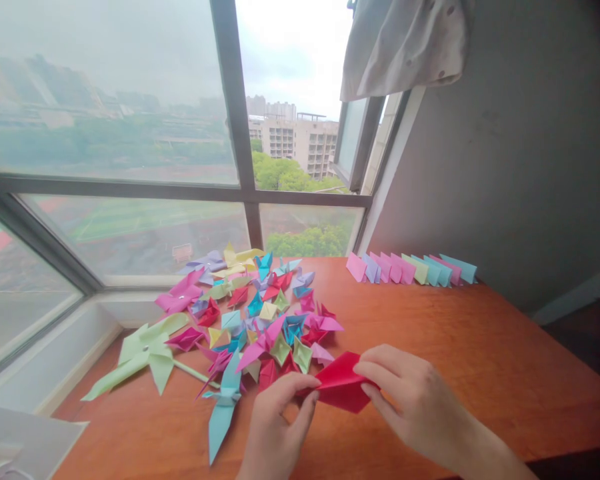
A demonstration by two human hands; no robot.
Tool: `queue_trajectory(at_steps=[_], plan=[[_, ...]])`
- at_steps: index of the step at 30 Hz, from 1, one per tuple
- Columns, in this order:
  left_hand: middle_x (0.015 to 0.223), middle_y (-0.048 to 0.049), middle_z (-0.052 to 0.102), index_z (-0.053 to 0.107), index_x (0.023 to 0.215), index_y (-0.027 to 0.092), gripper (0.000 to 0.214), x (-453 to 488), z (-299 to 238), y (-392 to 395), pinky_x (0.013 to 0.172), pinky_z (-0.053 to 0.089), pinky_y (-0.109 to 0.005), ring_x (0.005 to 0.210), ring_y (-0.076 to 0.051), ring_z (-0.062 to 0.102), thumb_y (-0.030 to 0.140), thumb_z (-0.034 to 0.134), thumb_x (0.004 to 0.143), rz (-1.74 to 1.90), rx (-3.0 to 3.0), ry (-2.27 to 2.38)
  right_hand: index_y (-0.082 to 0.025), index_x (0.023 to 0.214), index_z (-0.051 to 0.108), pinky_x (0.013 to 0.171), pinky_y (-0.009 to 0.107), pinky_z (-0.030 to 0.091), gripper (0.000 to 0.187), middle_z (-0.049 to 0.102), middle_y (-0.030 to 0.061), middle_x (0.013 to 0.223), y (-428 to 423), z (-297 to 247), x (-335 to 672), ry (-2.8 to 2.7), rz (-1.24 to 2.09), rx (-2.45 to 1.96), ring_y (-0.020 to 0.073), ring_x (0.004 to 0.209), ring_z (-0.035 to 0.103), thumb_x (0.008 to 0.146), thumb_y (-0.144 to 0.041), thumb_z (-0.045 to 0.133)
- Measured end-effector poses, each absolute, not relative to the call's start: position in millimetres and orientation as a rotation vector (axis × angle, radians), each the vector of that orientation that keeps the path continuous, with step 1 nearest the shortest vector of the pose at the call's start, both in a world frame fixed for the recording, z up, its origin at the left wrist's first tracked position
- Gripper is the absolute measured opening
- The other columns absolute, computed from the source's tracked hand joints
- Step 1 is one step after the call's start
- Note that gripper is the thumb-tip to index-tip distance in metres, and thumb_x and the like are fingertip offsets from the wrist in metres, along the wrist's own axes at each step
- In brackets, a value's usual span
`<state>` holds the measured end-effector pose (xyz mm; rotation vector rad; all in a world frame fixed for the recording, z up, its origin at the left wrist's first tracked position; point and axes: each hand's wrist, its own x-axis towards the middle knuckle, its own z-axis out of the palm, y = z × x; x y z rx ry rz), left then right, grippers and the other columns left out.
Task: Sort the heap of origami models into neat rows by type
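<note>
Between my hands, above the front of the table, is a red folded paper [343, 381] with pointed flaps. My left hand [283, 420] pinches its left tip between thumb and forefinger. On the right edge, the fingers of my right hand [405, 393] close around another part of the sheet. A light blue paper crane [223, 403] lies just left of my left hand. Behind the red paper spreads a heap of small origami pieces [265, 327] in pink, blue, green, red and yellow. What the red piece is meant to be I cannot tell.
A green paper pinwheel [147, 350] lies at the left, with a pink pinwheel [180, 293] behind it. Several folded cards [405, 269] stand in a row at the table's back right. Windows with a dark frame [250, 193] rise behind the wooden table [455, 340].
</note>
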<state>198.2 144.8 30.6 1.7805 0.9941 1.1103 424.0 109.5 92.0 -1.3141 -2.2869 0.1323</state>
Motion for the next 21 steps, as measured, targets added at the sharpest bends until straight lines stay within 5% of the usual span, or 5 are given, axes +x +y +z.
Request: queue_trajectory(at_steps=[8,15,21], plan=[[0.079,-0.0027,0.075,0.072,0.092,0.019,0.016,218.5,36.9,141.3,0.064,0.055,-0.019,0.067,-0.013,0.069,0.011,0.060,0.086,1.095,1.927,0.835,-0.021,0.076,0.056,0.059,0.029,0.034,0.019,0.059,0.0000,0.073,109.6,82.1,401.4,-2.415,-0.119,-1.367,0.0157,0.066,0.052,0.095,-0.020,0.051],[0.075,-0.0037,0.074,0.073,0.090,0.019,0.008,207.5,32.7,154.6,0.061,0.055,-0.019,0.067,-0.015,0.068,0.021,0.066,0.086,1.120,1.727,0.893,-0.023,0.091,0.063,0.070,0.027,0.042,0.018,0.065,0.0025,0.089,108.8,78.0,456.7,-2.317,0.192,-1.494,0.0156,0.081,0.059,0.097,-0.020,0.047],[0.084,-0.0069,0.075,0.068,0.107,0.017,0.020,213.8,26.9,152.1,0.063,0.058,-0.022,0.071,-0.017,0.070,0.026,0.061,0.091,1.124,1.549,0.824,-0.023,0.089,0.067,0.071,0.026,0.047,0.019,0.067,0.0035,0.089,109.2,65.6,529.1,-2.017,0.460,-1.579,0.0159,0.080,0.062,0.096,-0.030,0.050]])
